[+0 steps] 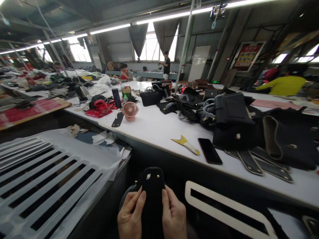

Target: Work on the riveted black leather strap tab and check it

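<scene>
While the left hand (131, 212) pinches one long edge of the black flap (152, 199), the right hand (174, 212) pinches the opposite edge at about the same level. Each thumb lies on the near face with the fingers curled in; neither hand is spread. The black flap is positioned between the hands, its rounded end pointing away from the person and extending beyond the thumbs. On that end are a white tag (148, 176) to the left and a gold-coloured stud (158, 176) to the right. A grey loop (126, 193) is partly visible behind the left hand; its attachment cannot be determined.

Beyond the hands stands the white worktable (149, 129). On its surface, ahead and to the right of the right hand, lie a yellow-ended tool (185, 144) and, just beside it, a dark phone (210, 151). Farther right is a heap of black bags (231, 122), with black straps (251, 162) at its near side. Ahead and to the left of the hands stands a pink fan (130, 111), near a black strip (117, 119). Right of the right hand, below the tabletop, is a pale slotted frame (224, 205). Left of the left hand lies a grey slotted sheet (57, 186).
</scene>
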Motion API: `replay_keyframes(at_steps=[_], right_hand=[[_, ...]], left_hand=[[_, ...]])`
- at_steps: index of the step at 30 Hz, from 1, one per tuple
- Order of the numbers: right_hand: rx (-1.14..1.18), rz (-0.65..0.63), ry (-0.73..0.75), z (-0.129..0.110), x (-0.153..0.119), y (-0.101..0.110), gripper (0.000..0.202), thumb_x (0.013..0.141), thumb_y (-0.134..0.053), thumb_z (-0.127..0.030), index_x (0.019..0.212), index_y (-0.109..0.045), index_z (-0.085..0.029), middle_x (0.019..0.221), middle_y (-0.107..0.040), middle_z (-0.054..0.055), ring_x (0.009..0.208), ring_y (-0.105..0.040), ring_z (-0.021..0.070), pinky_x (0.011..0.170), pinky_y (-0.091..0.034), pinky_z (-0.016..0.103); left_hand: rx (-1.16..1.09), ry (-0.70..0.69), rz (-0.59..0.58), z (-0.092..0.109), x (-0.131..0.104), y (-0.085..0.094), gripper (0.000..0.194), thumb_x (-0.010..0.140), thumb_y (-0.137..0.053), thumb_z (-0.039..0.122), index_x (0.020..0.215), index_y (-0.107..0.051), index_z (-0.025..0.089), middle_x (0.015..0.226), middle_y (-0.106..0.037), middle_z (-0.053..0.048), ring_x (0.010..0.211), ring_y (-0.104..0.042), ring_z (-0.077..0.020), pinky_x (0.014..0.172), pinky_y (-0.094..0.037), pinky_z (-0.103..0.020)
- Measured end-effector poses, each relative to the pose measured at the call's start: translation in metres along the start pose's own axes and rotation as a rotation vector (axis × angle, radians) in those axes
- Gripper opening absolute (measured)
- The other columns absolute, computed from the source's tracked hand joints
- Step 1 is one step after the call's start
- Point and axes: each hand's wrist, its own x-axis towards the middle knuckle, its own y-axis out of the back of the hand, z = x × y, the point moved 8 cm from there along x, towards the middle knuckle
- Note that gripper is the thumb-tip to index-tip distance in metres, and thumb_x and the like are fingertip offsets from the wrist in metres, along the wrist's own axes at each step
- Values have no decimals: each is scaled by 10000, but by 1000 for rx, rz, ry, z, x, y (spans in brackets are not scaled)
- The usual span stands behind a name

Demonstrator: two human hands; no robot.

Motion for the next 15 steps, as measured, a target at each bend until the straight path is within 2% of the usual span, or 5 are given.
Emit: replay_keyframes(at_steps=[4,7,10,12,15], right_hand=[[-12,49,38,4,-13,1,375,908,-495,-488,1041,-708,-210,988,-735,94,896,-694,242,791,-546,278],[-52,30,23,17,-25,-1,377,862,-556,-508,1052,-705,-219,929,-744,88,833,-704,256,753,-556,292],[-101,23,-17,29,-32,1,411,858,-540,-553,1043,-708,-227,834,-742,84,734,-700,260,700,-556,302],[-98,-1,-36,31,-31,2,418,876,-507,-564,1015,-712,-227,791,-735,77,668,-685,242,662,-543,289],[-49,-70,-64,29,-28,-2,429,907,-457,-559,981,-704,-216,789,-731,75,621,-664,212,631,-516,259]], left_hand=[[30,59,34,-13,4,6,440,648,-773,558,914,-785,208,892,-690,-12,882,-650,-199,755,-529,-177],[34,80,33,-25,4,9,476,619,-776,590,928,-782,229,955,-704,-7,940,-653,-207,800,-527,-178],[21,59,-10,-33,-1,8,483,675,-760,553,1065,-741,269,1080,-696,0,1022,-641,-206,849,-520,-180],[16,34,-26,-36,-5,8,502,704,-759,507,1145,-702,275,1116,-687,-6,992,-653,-197,824,-533,-184],[35,-1,-22,-36,-8,10,532,692,-773,488,1161,-695,249,1082,-688,-27,913,-669,-196,750,-555,-191]])
